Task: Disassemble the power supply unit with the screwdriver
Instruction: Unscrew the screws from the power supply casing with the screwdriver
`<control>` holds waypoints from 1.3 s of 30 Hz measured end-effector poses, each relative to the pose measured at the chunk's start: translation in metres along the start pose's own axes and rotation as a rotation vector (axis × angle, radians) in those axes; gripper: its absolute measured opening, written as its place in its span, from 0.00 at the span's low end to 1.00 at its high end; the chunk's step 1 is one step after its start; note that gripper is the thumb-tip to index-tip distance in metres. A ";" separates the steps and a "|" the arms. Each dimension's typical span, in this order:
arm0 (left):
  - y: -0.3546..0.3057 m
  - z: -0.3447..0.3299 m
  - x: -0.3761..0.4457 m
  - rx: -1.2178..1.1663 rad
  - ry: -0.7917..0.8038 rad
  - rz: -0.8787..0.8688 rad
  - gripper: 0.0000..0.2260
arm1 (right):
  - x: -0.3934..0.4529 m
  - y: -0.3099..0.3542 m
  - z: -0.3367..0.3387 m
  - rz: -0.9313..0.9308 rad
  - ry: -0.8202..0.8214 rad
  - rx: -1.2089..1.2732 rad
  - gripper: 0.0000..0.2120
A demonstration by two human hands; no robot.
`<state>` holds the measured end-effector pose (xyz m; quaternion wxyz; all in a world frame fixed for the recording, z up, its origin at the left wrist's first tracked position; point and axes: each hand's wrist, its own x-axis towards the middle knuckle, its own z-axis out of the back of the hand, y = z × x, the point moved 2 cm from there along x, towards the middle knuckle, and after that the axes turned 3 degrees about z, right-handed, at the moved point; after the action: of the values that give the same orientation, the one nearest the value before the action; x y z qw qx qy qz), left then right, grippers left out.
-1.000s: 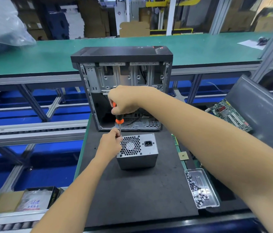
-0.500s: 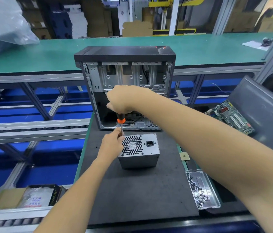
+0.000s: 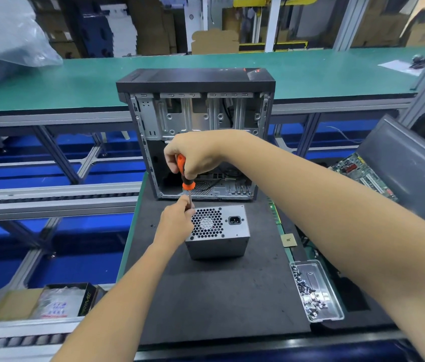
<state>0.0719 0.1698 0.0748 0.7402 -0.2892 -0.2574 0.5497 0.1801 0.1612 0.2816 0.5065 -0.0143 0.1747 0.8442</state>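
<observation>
The grey power supply unit (image 3: 219, 231) stands on the dark mat (image 3: 206, 296), its fan grille and power socket facing up. My right hand (image 3: 193, 152) grips the orange and black handle of the screwdriver (image 3: 184, 176), held nearly upright above the unit's top left corner. My left hand (image 3: 177, 220) pinches the metal shaft low down, at that same corner. The tip is hidden behind my left fingers.
An open computer case (image 3: 195, 131) stands right behind the unit. A clear tray of several screws (image 3: 316, 291) lies at the mat's right edge, with a small chip (image 3: 288, 240) and circuit boards (image 3: 363, 176) further right. A cardboard box (image 3: 41, 301) sits at the lower left.
My right hand has turned on the handle, so more of the orange grip shows now. Both hands and the unit stay at the same corner.
</observation>
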 end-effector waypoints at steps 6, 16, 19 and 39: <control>0.000 -0.001 0.003 0.042 0.008 0.026 0.06 | 0.009 0.001 -0.003 -0.158 -0.103 -0.245 0.18; 0.003 -0.002 0.004 0.041 0.005 0.066 0.08 | 0.011 0.005 -0.003 -0.014 -0.074 -0.224 0.10; 0.003 -0.002 0.006 0.022 0.006 0.077 0.09 | 0.008 0.004 0.000 0.030 -0.073 -0.215 0.10; 0.001 0.000 0.004 0.029 0.008 0.073 0.09 | 0.005 0.009 -0.002 -0.036 -0.082 -0.253 0.13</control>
<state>0.0728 0.1741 0.0742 0.7249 -0.2901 -0.2358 0.5787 0.1697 0.1612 0.2816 0.5225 -0.0466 0.0456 0.8501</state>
